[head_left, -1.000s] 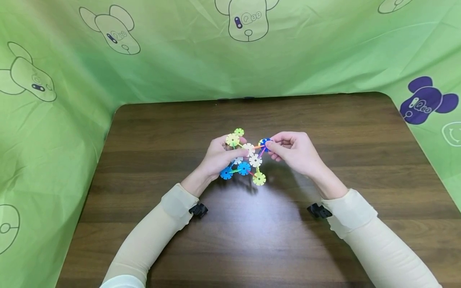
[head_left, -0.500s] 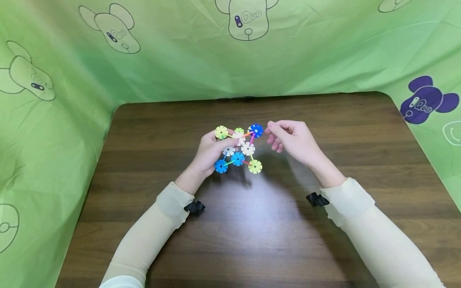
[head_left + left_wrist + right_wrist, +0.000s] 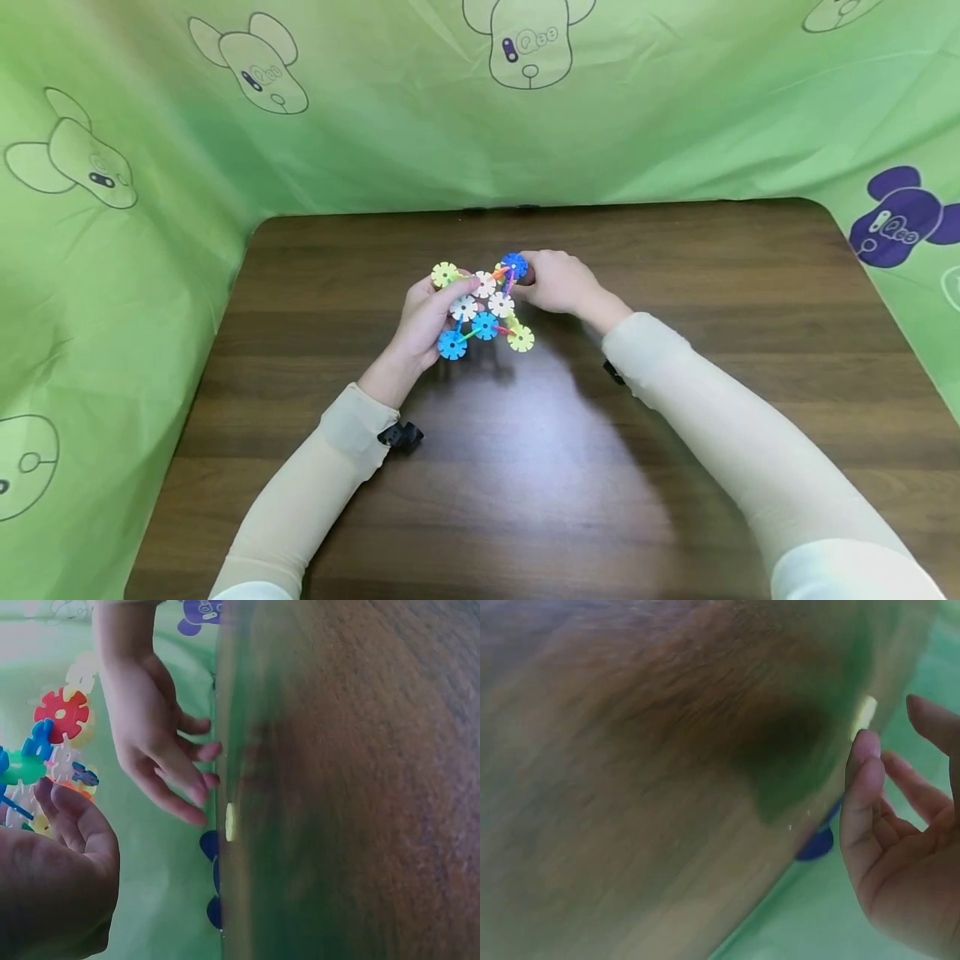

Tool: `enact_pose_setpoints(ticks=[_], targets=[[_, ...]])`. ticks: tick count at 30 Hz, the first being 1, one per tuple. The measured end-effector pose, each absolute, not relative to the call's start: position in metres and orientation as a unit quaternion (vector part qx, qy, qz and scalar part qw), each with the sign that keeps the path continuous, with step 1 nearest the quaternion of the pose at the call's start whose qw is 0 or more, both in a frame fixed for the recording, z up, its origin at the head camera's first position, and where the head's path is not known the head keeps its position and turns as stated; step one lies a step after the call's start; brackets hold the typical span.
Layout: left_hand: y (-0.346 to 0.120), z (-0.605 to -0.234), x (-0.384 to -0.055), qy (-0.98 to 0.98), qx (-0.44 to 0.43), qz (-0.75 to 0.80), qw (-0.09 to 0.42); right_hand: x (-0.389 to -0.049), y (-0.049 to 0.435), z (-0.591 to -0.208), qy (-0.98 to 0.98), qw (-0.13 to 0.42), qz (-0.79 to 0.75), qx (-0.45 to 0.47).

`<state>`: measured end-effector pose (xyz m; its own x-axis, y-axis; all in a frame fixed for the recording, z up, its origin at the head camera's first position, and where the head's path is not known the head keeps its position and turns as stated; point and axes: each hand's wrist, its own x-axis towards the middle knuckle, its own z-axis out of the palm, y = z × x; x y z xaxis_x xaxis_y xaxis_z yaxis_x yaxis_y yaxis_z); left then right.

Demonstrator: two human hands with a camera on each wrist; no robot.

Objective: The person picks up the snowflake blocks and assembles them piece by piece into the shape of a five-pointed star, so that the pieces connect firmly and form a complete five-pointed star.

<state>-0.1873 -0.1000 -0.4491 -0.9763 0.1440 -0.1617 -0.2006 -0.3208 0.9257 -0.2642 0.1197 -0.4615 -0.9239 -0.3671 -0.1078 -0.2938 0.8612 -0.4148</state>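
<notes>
My left hand point(image 3: 422, 321) grips a build of joined snowflake discs point(image 3: 484, 326) above the table, with the thumb across a white disc. Yellow, white, light blue and dark blue discs show in the build; a red disc point(image 3: 61, 715) appears in the left wrist view. Just behind and right of the dark blue disc point(image 3: 514, 267) is my right hand point(image 3: 561, 282), fingers extended downward with nothing held. Near its fingertips in the right wrist view, a pale yellow disc point(image 3: 865, 715) lies on the table, also visible edge-on as a yellow disc point(image 3: 229, 822) in the left wrist view.
A dark wooden table point(image 3: 540, 500) spreads under both hands. Green cloth point(image 3: 390, 125) with printed bear figures stands along its back and sides. Black wrist cameras point(image 3: 401, 436) sit at the cuffs.
The right hand has let go of the build's dark blue disc, then moved left and forward, behind the build. The left hand has carried the build slightly left and away.
</notes>
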Motion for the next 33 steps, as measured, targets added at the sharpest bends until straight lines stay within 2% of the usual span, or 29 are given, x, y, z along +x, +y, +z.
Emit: enact_pose_setpoints(ticks=[9,15,22,33], targets=[[-0.098,-0.450,-0.188,0.560,-0.013,0.820,0.114,-0.269,0.111,-0.470,0.975,0.069,-0.158,-0.140],[-0.102,-0.450,-0.188,0.590,-0.015,0.798,0.120,-0.273,0.112,-0.472,0.967,0.080,-0.176,-0.164],[-0.103,-0.450,-0.187,0.590,0.009,0.791,0.162,-0.277,0.113,-0.473,0.959,0.105,-0.207,-0.164],[-0.104,-0.451,-0.188,0.599,0.052,0.775,0.194,-0.279,0.116,-0.474,0.952,0.117,-0.215,-0.181]])
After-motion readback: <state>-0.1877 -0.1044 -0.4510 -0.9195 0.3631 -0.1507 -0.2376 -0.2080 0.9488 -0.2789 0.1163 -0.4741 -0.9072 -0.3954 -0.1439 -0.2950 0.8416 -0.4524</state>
